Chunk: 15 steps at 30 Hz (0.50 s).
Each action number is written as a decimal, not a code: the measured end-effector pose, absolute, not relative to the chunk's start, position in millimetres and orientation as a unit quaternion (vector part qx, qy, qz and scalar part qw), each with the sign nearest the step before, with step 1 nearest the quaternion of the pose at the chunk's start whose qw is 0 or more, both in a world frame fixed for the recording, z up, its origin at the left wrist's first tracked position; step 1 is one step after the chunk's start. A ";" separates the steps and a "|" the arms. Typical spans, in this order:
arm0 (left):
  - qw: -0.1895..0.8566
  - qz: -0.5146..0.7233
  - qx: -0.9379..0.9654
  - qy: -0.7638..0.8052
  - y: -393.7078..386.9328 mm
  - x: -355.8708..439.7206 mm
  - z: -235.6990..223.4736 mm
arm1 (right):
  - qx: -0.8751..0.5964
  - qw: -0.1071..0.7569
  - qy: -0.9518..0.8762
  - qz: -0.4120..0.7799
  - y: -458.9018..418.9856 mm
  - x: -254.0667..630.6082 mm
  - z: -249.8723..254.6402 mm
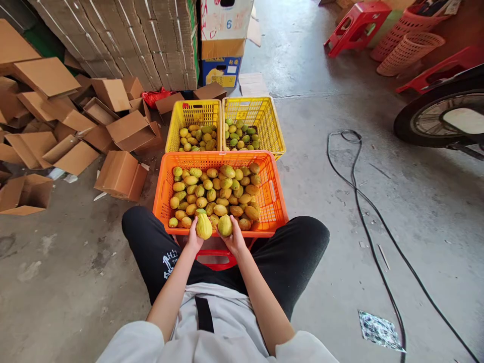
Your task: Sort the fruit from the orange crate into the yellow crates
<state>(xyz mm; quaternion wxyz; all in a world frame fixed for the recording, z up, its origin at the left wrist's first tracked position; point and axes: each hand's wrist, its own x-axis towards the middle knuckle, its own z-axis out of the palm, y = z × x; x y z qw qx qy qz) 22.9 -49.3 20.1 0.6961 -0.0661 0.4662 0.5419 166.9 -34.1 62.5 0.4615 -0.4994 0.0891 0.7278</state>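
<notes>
My left hand (195, 237) is closed around a ridged, oval yellow-green fruit (204, 227). In my right hand (236, 237) is a second, rounder yellow-green fruit (225, 226). Both are held side by side, a little apart, over the near rim of an orange plastic crate (280, 201). Many similar fruits (212, 194), yellow, green and orange-brown, fill most of that crate, which sits between my knees. Against its far side stand two yellow crates, the left one (172, 121) and the right one (278, 126), with more of these fruits in the bottom.
Loose cardboard boxes (121, 174) lie heaped on the left, before a tall stack of flattened cartons (151, 45). On the right, a black cable (359, 201) loops over the concrete floor. Beyond it are a wheel (427, 118), a red stool (359, 25) and pink baskets (410, 50).
</notes>
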 end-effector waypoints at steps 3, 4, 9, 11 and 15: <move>0.698 0.543 -0.077 0.459 -49.4 23.1 18.9 | -0.485 0.446 0.078 0.748 -34.5 167.4 60.2; 0.698 0.543 -0.079 0.460 -49.8 23.4 17.9 | -0.484 0.442 0.074 0.751 -34.8 167.7 59.1; 0.704 0.529 -0.087 0.466 -51.0 23.8 12.5 | -0.497 0.431 0.073 0.750 -35.4 169.3 53.5; 0.709 0.520 -0.082 0.469 -50.1 23.0 12.3 | -0.505 0.423 0.083 0.748 -35.3 169.8 52.0; 0.709 0.508 -0.072 0.483 -46.8 21.9 15.9 | -0.525 0.411 0.097 0.739 -35.3 170.3 51.3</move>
